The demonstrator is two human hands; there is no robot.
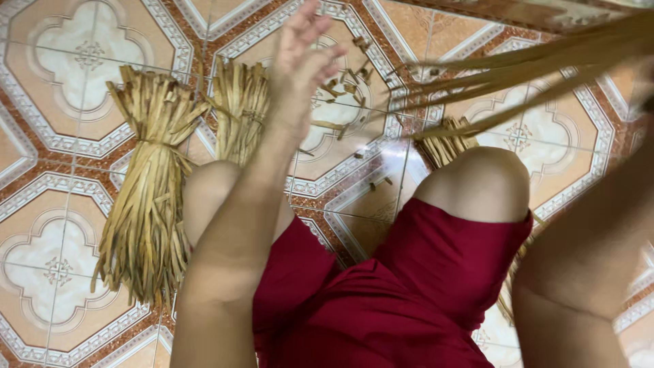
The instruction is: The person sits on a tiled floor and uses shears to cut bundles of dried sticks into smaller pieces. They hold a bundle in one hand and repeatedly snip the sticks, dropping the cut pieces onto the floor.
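Dried leaf strips (531, 68) fan across upper right of tiled floor (41, 204), blurred, running toward right edge. Left hand (303, 65) raised, fingers together, empty. Right hand out of frame. Tied bundle (146, 197) lies at left.

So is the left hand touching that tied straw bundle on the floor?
Apart. The head view shows the left hand raised with open fingers, floor tile visible between it and the tied straw bundle off to the side.
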